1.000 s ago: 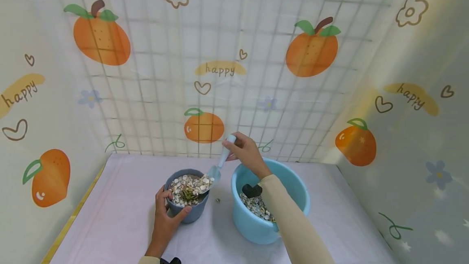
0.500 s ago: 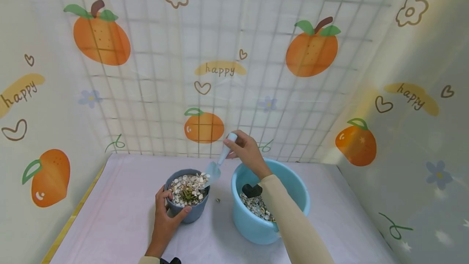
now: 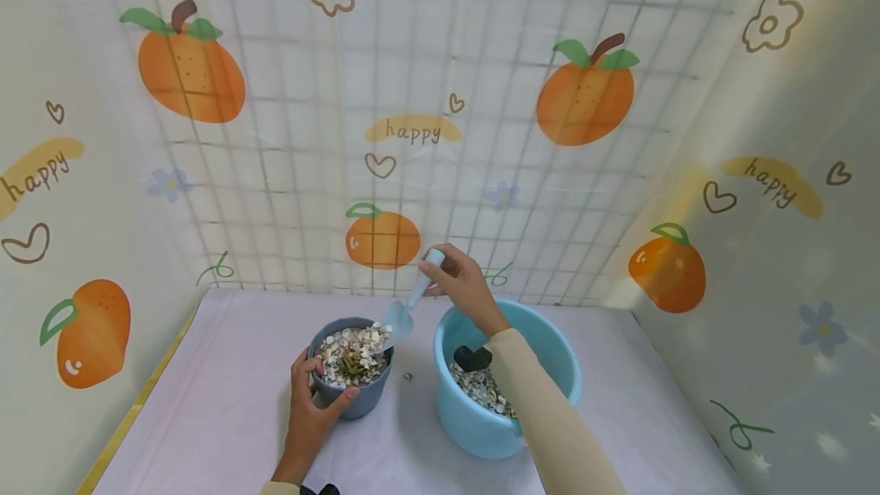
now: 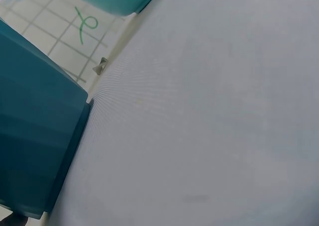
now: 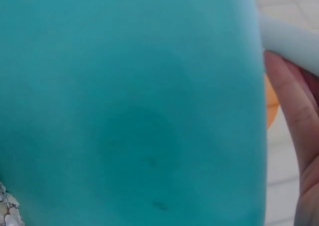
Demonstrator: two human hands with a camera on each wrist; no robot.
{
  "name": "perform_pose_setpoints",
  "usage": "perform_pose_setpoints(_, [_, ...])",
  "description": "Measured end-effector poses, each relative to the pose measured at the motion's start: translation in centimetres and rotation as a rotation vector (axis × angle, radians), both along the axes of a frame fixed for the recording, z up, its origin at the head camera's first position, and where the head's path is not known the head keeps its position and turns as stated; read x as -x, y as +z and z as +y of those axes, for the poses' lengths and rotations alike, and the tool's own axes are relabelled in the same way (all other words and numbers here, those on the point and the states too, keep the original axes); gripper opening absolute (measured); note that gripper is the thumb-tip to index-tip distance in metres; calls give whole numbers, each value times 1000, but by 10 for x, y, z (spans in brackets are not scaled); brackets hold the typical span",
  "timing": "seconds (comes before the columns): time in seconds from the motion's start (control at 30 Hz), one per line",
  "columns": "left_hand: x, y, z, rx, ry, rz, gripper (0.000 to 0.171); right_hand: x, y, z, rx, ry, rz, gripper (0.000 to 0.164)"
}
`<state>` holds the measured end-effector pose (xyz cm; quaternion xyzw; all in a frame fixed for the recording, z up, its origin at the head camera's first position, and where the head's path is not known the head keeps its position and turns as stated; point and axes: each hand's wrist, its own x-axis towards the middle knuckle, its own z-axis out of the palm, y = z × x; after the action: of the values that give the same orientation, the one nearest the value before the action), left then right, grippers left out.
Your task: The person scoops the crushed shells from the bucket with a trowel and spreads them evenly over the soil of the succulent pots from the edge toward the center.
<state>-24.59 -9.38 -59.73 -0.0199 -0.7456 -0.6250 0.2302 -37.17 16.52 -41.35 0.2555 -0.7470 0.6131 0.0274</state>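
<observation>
A grey-blue flowerpot stands on the table, filled with pale stone or shell chips around a small green plant. My left hand holds the pot from the near left, thumb on its front and fingers at the rim. The pot's side fills the left part of the left wrist view. With my right hand I grip the handle of a light-blue trowel, tilted so its blade tip meets the chips at the pot's right rim. That handle also shows in the right wrist view.
Right of the pot stands a light-blue bucket with more chips and a black object inside. My right forearm crosses over it. One small chip lies on the white tablecloth. A printed curtain over a wire grid rises behind.
The load of chips on the trowel has slid off into the pot, leaving the blade mostly bare. My right hand has risen slightly; the left hand and pot have stayed put.
</observation>
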Motion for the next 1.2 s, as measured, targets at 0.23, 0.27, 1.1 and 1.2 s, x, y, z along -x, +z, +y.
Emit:
perform_pose_setpoints(0.23, [-1,-1,1,7,14,-8,60,-11,12,-2,10,30,8,24])
perform_pose_setpoints(0.27, [-1,-1,1,6,16,-11,60,-13,14,-2,9,34,12,24])
perform_pose_setpoints(1.1, [-5,0,8,19,65,13,62,-22,26,-5,37,84,50,26])
perform_pose_setpoints(1.2, [-6,0,9,11,65,16,61,-18,21,-3,47,91,49,27])
